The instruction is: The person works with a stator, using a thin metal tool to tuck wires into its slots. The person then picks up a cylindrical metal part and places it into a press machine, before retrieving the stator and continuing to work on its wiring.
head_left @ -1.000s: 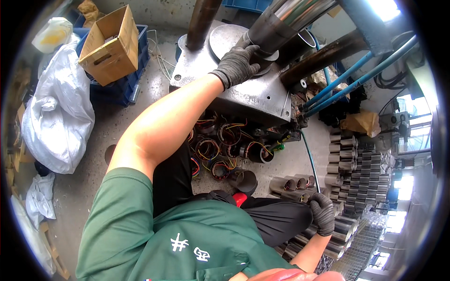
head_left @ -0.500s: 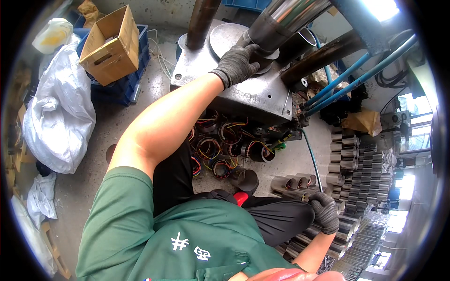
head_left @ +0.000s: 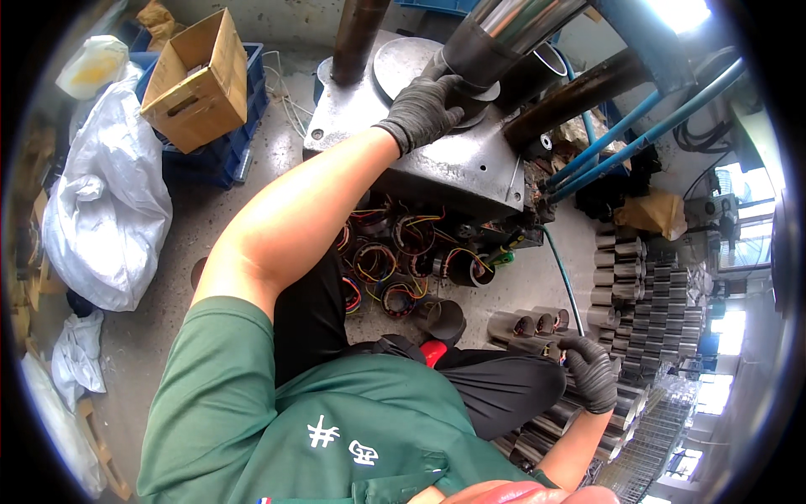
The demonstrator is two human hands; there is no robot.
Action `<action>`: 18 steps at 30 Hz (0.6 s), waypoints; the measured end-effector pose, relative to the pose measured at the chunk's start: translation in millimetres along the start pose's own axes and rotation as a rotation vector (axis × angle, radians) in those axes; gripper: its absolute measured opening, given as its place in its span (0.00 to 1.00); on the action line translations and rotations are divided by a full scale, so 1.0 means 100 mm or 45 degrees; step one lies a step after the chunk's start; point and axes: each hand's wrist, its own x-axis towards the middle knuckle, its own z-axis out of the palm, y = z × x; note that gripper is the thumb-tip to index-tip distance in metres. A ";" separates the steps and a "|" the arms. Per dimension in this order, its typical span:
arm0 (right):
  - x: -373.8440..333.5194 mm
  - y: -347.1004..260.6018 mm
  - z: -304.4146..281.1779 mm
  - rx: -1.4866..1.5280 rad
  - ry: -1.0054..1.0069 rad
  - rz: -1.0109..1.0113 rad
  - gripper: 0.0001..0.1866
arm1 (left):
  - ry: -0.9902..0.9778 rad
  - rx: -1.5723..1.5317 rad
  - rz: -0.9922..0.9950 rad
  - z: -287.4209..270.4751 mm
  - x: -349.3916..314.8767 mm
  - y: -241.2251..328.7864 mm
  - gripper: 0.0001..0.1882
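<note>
My left hand (head_left: 422,109), in a dark grey glove, grips the lower left side of a dark metal cylinder (head_left: 477,57). Its thumb points right, below the cylinder, and some fingertips are hidden. The cylinder stands over a round plate (head_left: 399,63) on the steel press bed (head_left: 491,172), beneath a bundle of shiny metal bars (head_left: 525,23). My right hand (head_left: 592,378), gloved alike, is curled beside my knee around the end of a thin teal rod (head_left: 561,267), which comes from the press.
Wound stators (head_left: 374,263) with coloured wires sit on the floor below the press, beside an empty-looking tube (head_left: 442,319). Metal cylinders (head_left: 663,311) are stacked at right. Blue bars (head_left: 646,126) slant beside the press. Left are a cardboard box (head_left: 197,97), a blue crate (head_left: 214,164) and a white sack (head_left: 109,202).
My right hand and the rod's end have shifted slightly to the right. My left hand stays at the cylinder, with its fingers slightly shifted.
</note>
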 end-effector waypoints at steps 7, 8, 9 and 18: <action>0.01 0.12 -0.04 -0.022 0.002 -0.111 0.14 | 0.029 -0.008 -0.015 0.03 0.00 -0.01 0.34; 0.00 -0.05 -0.03 0.167 0.003 0.089 0.14 | 0.030 0.002 -0.016 0.02 0.00 -0.02 0.34; 0.00 -0.10 -0.02 0.168 0.002 0.088 0.14 | 0.038 -0.005 -0.010 0.02 -0.02 -0.01 0.34; 0.00 -0.18 -0.05 0.279 0.062 0.149 0.12 | 0.014 -0.018 -0.004 -0.03 -0.02 0.03 0.33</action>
